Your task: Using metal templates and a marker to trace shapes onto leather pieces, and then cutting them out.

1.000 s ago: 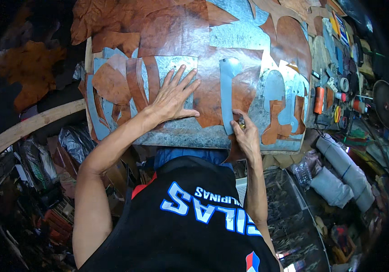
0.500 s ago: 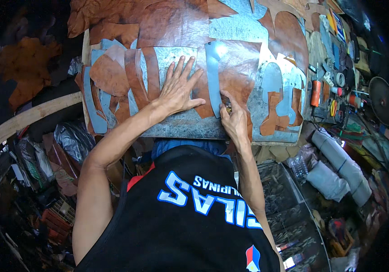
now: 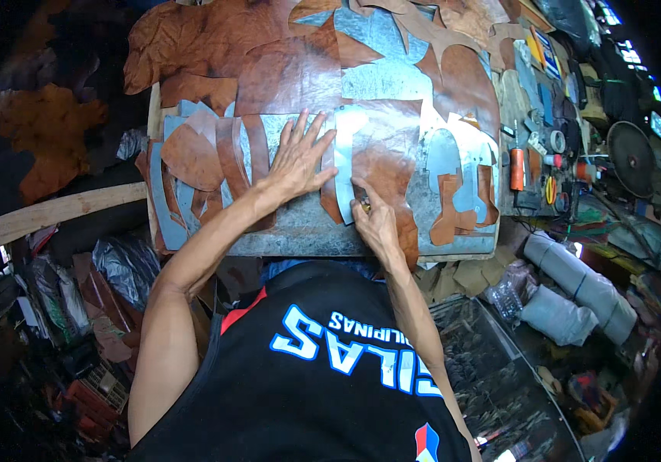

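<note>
My left hand [image 3: 297, 160] lies flat with its fingers spread on the worktop. Its fingertips and thumb reach the left edge of a long, curved grey-blue strip [image 3: 344, 173]. That strip rests along the left side of a brown leather piece [image 3: 388, 142]. At the strip's lower right edge my right hand [image 3: 379, 225] is closed, its index finger pointing along the edge. Something small with a yellowish part shows between its fingers; the rest is hidden by the hand.
Cut brown leather pieces [image 3: 192, 156] and grey-blue shapes cover much of the metal-topped table [image 3: 300, 242]. At right are an orange-handled tool [image 3: 517, 169], a roll of tape [image 3: 557, 141] and yellow-handled scissors [image 3: 550, 190]. A wooden plank [image 3: 69, 213] juts out at left.
The whole view has shifted, so the table sits lower and further left in the picture. Both hands keep nearly the same places beside the strip.
</note>
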`<state>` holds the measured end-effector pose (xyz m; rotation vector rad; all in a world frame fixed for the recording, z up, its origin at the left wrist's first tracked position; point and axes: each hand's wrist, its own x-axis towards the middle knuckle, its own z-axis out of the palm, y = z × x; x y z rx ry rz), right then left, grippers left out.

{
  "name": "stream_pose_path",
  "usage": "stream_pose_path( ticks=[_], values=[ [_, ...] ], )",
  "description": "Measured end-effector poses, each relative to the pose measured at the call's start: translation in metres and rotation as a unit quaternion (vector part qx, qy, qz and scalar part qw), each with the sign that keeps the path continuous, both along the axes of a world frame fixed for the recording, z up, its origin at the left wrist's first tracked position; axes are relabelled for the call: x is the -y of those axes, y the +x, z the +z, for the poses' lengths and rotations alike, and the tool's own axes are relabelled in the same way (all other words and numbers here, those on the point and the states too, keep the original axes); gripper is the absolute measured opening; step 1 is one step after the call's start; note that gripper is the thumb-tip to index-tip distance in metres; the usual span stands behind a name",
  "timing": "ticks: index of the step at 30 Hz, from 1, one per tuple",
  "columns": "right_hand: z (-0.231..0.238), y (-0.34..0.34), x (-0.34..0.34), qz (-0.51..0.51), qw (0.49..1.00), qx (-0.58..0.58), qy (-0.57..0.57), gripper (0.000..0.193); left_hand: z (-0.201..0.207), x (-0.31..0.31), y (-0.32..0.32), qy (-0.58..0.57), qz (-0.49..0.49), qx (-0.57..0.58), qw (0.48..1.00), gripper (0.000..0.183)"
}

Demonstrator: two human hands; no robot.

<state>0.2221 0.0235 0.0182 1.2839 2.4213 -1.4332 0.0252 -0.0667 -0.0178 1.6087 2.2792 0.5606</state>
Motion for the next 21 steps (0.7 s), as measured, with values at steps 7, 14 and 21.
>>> stream_pose_path(
  ticks=[7,14,21],
  values=[
    [0.001,-0.01,-0.002,-0.009,1.0,-0.016,-0.006,0.041,-0.014,-0.022,-0.048,0.044,-0.081,-0.028,0.995,0.076],
    [0.007,-0.015,-0.003,-0.005,1.0,0.009,-0.018,0.041,-0.016,-0.02,-0.055,0.059,-0.085,-0.037,0.994,0.084],
    [0.003,-0.01,-0.003,0.032,0.997,-0.011,0.065,0.039,-0.025,-0.02,-0.052,0.088,-0.067,-0.023,0.994,0.086]
  ],
)
